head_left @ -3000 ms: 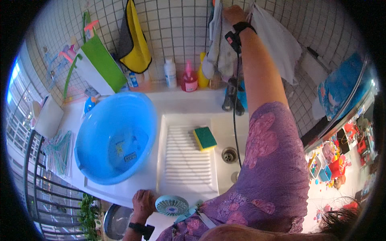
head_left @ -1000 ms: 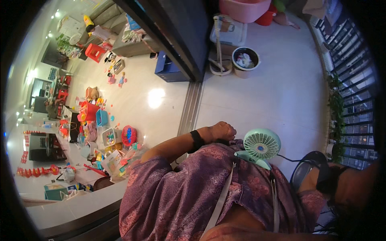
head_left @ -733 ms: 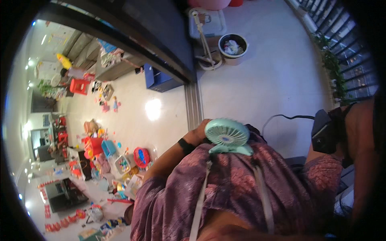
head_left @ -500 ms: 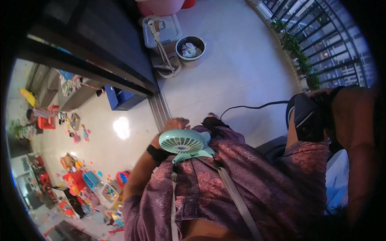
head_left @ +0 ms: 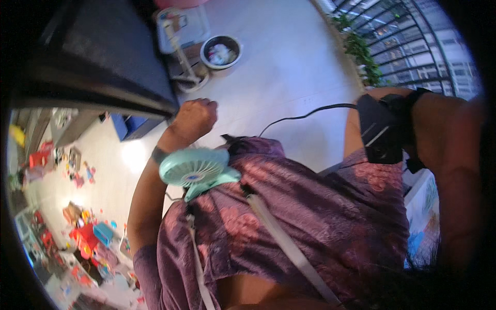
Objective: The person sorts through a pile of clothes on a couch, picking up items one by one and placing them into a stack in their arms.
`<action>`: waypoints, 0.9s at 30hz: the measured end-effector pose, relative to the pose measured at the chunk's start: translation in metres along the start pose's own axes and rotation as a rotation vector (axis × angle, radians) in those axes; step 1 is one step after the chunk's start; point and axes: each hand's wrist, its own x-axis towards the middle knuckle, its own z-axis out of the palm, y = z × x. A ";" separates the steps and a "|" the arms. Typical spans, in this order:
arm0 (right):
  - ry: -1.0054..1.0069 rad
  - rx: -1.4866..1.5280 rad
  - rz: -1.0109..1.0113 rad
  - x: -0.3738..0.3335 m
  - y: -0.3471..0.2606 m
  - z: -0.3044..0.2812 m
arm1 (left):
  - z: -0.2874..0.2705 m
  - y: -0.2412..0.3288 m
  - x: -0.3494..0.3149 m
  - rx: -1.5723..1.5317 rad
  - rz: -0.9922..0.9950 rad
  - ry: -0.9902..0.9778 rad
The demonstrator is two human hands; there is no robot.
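My left hand (head_left: pixel 196 121) is out in front of my body with its fingers curled into a loose fist. Nothing shows in it, and a dark band circles the wrist. Close to that forearm, a mint-green fan (head_left: pixel 196 170) hangs at my chest from pale straps (head_left: pixel 284 245), over a purple patterned garment (head_left: pixel 325 217). On the other side, my right arm (head_left: pixel 449 155) is bent sharply upward, and its hand is out of sight. A black box-shaped device (head_left: pixel 380 132) is strapped near the bend, with a black cable (head_left: pixel 310 110) running from it.
A dark sliding door (head_left: pixel 113 57) stands at the left. Beyond it are a blue box (head_left: pixel 137 126) and scattered toys (head_left: pixel 88 237). Ahead are a bucket (head_left: pixel 220 62) and a lidded bin (head_left: pixel 194 31). A black railing (head_left: pixel 413 46) with plants (head_left: pixel 356 49) runs along the right.
My left hand has lifted forward, away from behind the fan, and shows fully now. The fan and the surroundings have shifted left in view. My right arm stays bent.
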 end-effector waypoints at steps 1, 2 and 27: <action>0.011 0.006 0.005 -0.003 0.001 -0.009 | -0.006 -0.005 0.012 -0.004 0.062 0.083; 0.019 0.019 0.004 -0.006 -0.001 -0.014 | -0.012 -0.007 0.018 -0.020 0.125 0.158; 0.224 0.569 -0.040 -0.096 -0.080 -0.091 | -0.030 0.055 0.057 -0.111 0.353 0.205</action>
